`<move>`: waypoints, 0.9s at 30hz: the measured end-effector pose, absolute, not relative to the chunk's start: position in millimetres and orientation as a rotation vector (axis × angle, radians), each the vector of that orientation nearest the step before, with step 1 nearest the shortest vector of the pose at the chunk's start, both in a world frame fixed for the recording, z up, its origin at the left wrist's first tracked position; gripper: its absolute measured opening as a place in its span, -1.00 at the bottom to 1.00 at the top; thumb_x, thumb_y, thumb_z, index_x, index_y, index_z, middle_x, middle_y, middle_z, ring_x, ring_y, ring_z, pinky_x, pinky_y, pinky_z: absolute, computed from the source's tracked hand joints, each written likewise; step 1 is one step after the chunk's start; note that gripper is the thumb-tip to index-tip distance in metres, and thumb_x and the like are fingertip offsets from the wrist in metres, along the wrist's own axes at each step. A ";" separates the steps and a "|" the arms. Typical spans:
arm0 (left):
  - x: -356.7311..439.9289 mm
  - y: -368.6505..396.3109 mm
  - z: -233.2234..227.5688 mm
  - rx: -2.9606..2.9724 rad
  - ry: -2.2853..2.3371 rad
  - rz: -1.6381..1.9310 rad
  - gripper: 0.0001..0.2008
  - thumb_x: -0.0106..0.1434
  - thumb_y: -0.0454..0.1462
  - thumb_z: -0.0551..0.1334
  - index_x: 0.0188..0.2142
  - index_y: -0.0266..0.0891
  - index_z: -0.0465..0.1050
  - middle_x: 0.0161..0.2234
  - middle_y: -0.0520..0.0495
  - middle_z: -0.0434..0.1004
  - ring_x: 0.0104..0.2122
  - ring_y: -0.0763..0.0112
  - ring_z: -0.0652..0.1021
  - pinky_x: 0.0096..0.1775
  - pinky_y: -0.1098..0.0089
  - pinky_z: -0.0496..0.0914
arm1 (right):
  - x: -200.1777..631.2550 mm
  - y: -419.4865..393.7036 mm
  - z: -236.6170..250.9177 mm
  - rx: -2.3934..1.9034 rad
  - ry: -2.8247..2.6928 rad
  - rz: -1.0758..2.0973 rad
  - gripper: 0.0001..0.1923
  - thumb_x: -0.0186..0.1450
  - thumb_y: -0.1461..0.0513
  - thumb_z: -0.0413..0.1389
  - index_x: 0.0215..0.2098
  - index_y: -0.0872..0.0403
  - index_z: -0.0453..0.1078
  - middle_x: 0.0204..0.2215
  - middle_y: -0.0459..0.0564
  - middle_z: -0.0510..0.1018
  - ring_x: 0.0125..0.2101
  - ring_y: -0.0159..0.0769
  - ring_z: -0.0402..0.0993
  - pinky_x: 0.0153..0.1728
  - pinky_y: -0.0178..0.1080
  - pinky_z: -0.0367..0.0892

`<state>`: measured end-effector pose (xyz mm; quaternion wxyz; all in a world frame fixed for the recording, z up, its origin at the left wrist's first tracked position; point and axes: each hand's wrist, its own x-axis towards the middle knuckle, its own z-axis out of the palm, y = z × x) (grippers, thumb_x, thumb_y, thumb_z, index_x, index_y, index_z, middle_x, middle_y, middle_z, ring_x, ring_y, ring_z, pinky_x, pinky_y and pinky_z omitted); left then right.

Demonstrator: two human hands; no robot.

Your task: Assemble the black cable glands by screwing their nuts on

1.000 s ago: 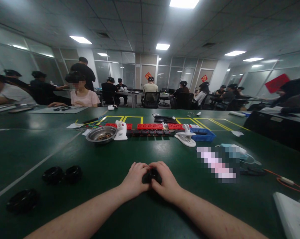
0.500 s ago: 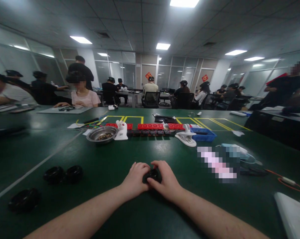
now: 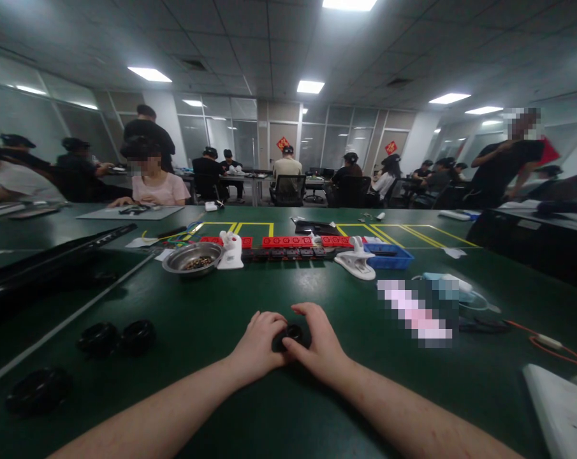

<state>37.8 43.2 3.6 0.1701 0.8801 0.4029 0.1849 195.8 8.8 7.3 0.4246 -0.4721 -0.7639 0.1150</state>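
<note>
Where the green table (image 3: 211, 395) runs off to the left, three black rings lie: one (image 3: 38, 390) near the edge and a touching pair (image 3: 117, 338) beside it. At the middle, the left hand (image 3: 258, 341) and right hand (image 3: 317, 341) meet, both closed around a small black part (image 3: 291, 334) resting on the table. Farther back stand a metal bowl (image 3: 192, 258), red blocks (image 3: 288, 241) and a blue tray (image 3: 389, 257).

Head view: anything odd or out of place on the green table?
One thing: a long dark bar juts in over the table from the left edge, blurred. Otherwise nothing spilled or damaged. Left hand and right hand cup a small black part.
</note>
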 end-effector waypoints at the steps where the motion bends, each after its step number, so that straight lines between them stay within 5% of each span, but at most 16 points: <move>1: 37.6 43.0 3.7 2.501 1.143 0.525 -0.70 -0.05 -0.15 0.25 -0.29 -0.18 0.37 -0.18 -0.06 0.35 -0.13 0.21 0.34 0.03 0.10 0.05 | 195.5 9.4 7.4 -1.195 -1.908 0.286 -0.56 0.03 0.26 0.12 -0.12 0.10 0.16 -0.19 0.06 0.31 -0.15 -0.18 0.23 -0.11 -0.10 0.18; 6: 36.9 43.3 3.2 2.500 1.123 0.539 -0.65 -0.03 -0.12 0.23 -0.22 -0.16 0.36 -0.16 -0.06 0.35 -0.11 0.20 0.33 0.03 0.10 0.04 | 195.3 9.9 7.3 -1.220 -1.939 0.339 -0.61 0.05 0.31 0.08 -0.14 0.09 0.18 -0.31 0.00 0.36 -0.25 -0.23 0.28 -0.17 -0.12 0.21; 14: 38.4 44.2 3.5 2.498 1.164 0.516 -0.70 -0.06 -0.18 0.25 -0.27 -0.16 0.37 -0.18 -0.05 0.35 -0.12 0.20 0.33 0.02 0.11 0.07 | 196.5 7.4 5.9 -1.146 -1.951 0.347 -0.51 0.01 0.35 0.07 -0.07 0.08 0.14 -0.14 0.04 0.31 -0.11 -0.20 0.20 -0.07 -0.10 0.14; 21: 37.8 43.1 6.7 2.486 1.137 0.515 -0.69 -0.03 -0.13 0.23 -0.26 -0.15 0.37 -0.18 -0.05 0.35 -0.14 0.20 0.33 0.00 0.10 0.10 | 194.5 8.9 7.8 -1.210 -1.946 0.360 -0.62 0.04 0.33 0.08 -0.15 0.09 0.19 -0.31 -0.01 0.36 -0.26 -0.24 0.27 -0.18 -0.14 0.21; 27: 37.7 44.9 3.9 2.481 1.148 0.516 -0.66 -0.05 -0.18 0.25 -0.23 -0.17 0.37 -0.17 -0.07 0.35 -0.12 0.19 0.32 0.03 0.10 0.06 | 195.7 6.7 7.8 -1.092 -1.990 0.391 -0.54 0.02 0.38 0.02 -0.09 0.07 0.16 -0.18 0.02 0.33 -0.15 -0.23 0.23 -0.10 -0.12 0.16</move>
